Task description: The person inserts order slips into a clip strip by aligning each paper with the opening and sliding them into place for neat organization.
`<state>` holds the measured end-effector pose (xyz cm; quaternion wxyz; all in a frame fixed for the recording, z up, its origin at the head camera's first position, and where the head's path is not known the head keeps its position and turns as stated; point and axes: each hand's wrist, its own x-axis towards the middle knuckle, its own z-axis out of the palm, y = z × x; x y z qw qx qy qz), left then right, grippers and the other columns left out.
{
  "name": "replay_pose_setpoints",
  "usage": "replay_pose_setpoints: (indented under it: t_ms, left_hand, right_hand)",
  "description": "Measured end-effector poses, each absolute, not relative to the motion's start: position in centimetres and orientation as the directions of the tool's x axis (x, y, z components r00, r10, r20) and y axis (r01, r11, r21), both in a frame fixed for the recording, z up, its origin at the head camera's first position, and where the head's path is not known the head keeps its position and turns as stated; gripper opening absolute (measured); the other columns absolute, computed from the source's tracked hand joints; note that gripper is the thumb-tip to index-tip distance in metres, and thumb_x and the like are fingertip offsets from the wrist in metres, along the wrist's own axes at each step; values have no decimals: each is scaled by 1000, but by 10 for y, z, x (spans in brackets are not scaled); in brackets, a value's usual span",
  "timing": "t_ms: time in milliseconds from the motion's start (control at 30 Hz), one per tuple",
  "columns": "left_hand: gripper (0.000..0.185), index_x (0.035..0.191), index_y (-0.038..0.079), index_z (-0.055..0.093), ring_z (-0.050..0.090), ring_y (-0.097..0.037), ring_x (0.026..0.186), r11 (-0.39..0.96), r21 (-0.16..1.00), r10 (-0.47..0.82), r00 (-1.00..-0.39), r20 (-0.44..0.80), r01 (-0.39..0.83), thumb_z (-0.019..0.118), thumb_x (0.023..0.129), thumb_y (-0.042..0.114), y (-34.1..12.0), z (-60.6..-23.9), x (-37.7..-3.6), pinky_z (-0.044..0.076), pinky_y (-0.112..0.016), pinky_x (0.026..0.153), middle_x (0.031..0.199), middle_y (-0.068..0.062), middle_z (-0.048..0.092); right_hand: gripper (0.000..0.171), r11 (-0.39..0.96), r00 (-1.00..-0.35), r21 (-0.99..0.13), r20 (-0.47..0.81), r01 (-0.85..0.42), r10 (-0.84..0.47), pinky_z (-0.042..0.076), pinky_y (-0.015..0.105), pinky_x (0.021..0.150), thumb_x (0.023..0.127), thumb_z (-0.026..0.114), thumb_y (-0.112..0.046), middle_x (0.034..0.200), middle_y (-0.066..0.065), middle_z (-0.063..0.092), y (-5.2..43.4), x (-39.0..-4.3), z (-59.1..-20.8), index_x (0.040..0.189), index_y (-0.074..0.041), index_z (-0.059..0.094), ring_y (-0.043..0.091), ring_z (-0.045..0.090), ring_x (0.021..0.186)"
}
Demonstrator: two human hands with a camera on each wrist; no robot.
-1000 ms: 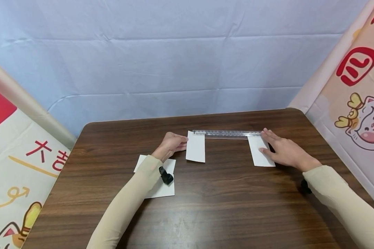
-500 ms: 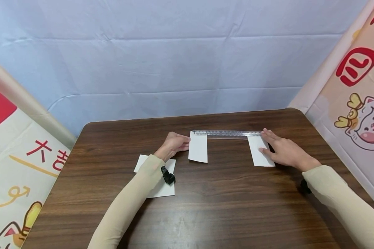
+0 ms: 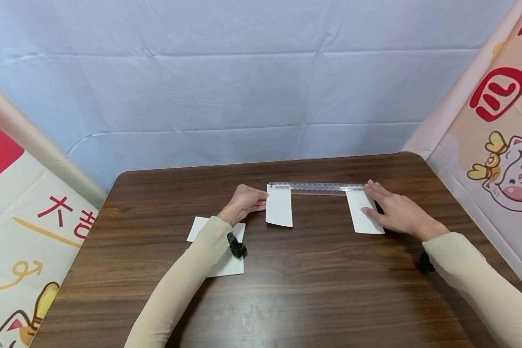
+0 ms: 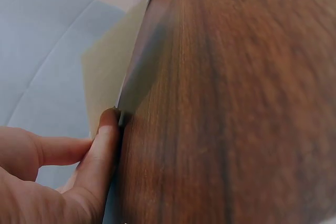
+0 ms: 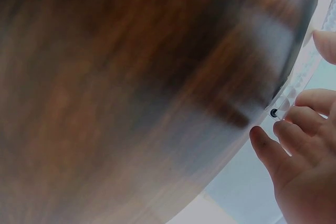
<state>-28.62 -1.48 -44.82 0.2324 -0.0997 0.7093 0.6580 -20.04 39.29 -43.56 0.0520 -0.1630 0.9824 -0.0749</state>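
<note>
A clear plastic ruler (image 3: 317, 187) lies sideways near the far part of the table, its two ends overlapping the tops of two white paper cards. My left hand (image 3: 246, 199) pinches the left edge of the left card (image 3: 279, 207); in the left wrist view thumb and finger meet at the edge of that card (image 4: 116, 59). My right hand (image 3: 396, 209) lies flat with spread fingers, fingertips on the right end of the ruler and thumb on the right card (image 3: 364, 215). In the right wrist view its fingers rest beside the ruler's end hole.
More white cards (image 3: 232, 265) lie under my left forearm, partly hidden by the sleeve. The dark wooden table (image 3: 313, 285) ends at a pale blue cloth backdrop (image 3: 243, 96), with printed banners (image 3: 500, 159) at both sides.
My left hand has slid a little to the right, carrying the left card farther under the ruler's left end. The right hand, ruler and right card stay in place.
</note>
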Motion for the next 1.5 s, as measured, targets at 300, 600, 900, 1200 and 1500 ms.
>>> replay_pose_setpoints:
  t_ms: [300, 600, 900, 1200, 1500]
  left_hand:
    - [28, 125, -11, 71, 70, -8, 69, 103, 886, 163, -871, -464, -453, 68, 100, 0, -10, -447, -283, 65, -21, 70, 104, -14, 77]
    - [29, 128, -9, 70, 71, -9, 73, 131, 893, 184, -874, -449, -431, 67, 102, 3, -7, -447, -283, 67, -25, 80, 116, -20, 76]
    - [31, 131, -8, 68, 71, -11, 78, 138, 895, 203, -873, -444, -423, 66, 102, 4, -5, -445, -281, 67, -28, 86, 126, -22, 71]
    - [32, 131, -8, 68, 71, -12, 78, 136, 897, 220, -870, -441, -420, 66, 102, 4, 1, -445, -280, 67, -28, 85, 126, -23, 71]
    - [31, 129, -10, 69, 72, -11, 75, 126, 900, 223, -872, -436, -417, 67, 101, 3, 7, -445, -280, 67, -28, 84, 124, -24, 72]
  right_hand:
    - [79, 933, -941, -173, -74, -315, -331, 46, 68, 112, 110, 52, -48, 170, 34, 21, 393, -199, -436, 164, 4, 26, 52, 34, 152]
    - [80, 931, -939, -177, -70, -319, -336, 48, 67, 109, 110, 52, -49, 170, 33, 22, 393, -200, -437, 164, 3, 26, 52, 34, 152]
    - [81, 931, -939, -175, -72, -319, -336, 48, 68, 109, 110, 52, -49, 170, 33, 22, 393, -199, -436, 164, 4, 26, 52, 33, 153]
    - [80, 930, -939, -181, -71, -321, -338, 48, 67, 108, 110, 52, -49, 170, 33, 21, 393, -199, -435, 164, 4, 26, 52, 34, 152]
    - [81, 930, -939, -181, -72, -320, -337, 49, 67, 106, 110, 52, -49, 170, 33, 21, 394, -199, -434, 165, 3, 25, 52, 34, 152]
